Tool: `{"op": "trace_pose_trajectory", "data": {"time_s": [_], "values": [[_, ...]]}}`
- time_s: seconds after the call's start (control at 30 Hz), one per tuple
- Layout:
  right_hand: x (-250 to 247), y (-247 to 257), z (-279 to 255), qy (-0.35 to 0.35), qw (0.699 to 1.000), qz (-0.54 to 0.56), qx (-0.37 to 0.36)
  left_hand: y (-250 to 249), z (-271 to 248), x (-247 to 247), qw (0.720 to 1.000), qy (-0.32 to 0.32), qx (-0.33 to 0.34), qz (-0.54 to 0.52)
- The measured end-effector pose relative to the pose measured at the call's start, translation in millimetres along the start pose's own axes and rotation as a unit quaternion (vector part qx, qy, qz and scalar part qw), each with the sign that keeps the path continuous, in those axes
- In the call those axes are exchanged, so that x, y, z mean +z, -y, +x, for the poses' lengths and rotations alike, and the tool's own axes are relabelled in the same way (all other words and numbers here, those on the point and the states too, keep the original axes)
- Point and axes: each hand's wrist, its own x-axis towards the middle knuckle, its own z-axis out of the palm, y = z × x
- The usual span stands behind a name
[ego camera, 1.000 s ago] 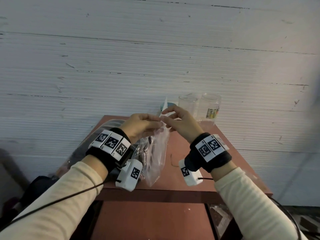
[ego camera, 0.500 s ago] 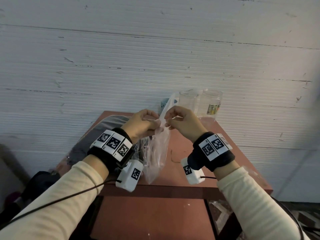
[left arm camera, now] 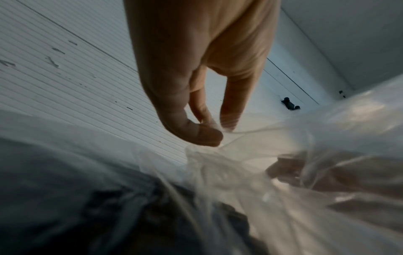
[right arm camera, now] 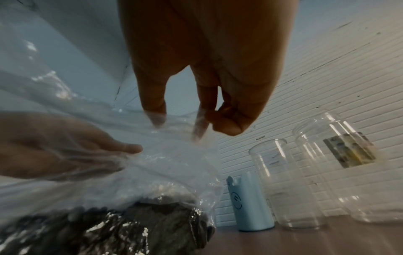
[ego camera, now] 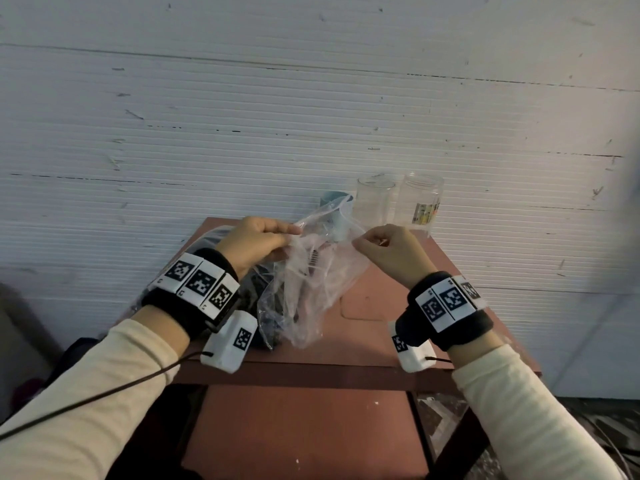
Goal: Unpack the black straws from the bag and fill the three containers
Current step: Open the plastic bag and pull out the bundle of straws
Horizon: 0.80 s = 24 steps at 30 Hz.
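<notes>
A clear plastic bag hangs between my hands over the red-brown table. Black straws fill its lower part. My left hand pinches the bag's left rim with thumb and fingers. My right hand pinches the right rim, so the mouth is spread wide. At the table's back stand three containers: a light blue cup, a clear glass and a clear labelled jar. In the right wrist view all three look empty.
A white ribbed wall rises right behind the table. More clear plastic with dark contents lies on the table's left side under my left wrist. A lower red-brown shelf shows below the front edge.
My hands, pinched close together at the bag's top, have pulled apart sideways. The bag's mouth has opened wide between them.
</notes>
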Motion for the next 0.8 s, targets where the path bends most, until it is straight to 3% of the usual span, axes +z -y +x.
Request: {"op": "trace_pose_trajectory", "data": {"time_s": [0.1, 0.33, 0.47, 0.67, 0.8], "values": [[1, 2, -6, 0.007, 0.999, -0.036, -0.005, 0, 1, 1, 0.998, -0.01, 0.009, 0.058], [-10, 2, -18, 0.161, 0.981, -0.101, 0.025, 0, -5, -4, 0.982, 0.088, -0.036, 0.164], [-19, -6, -21, 0.224, 0.967, -0.115, 0.047, 0, -11, -11, 0.979, 0.09, -0.035, 0.179], [-35, -21, -26, 0.226, 0.965, -0.106, 0.075, 8, -12, -34, 0.985, 0.089, -0.05, 0.142], [-31, -9, -27, 0.278, 0.957, -0.073, 0.036, 9, -11, -30, 0.986, 0.097, -0.037, 0.132]]}}
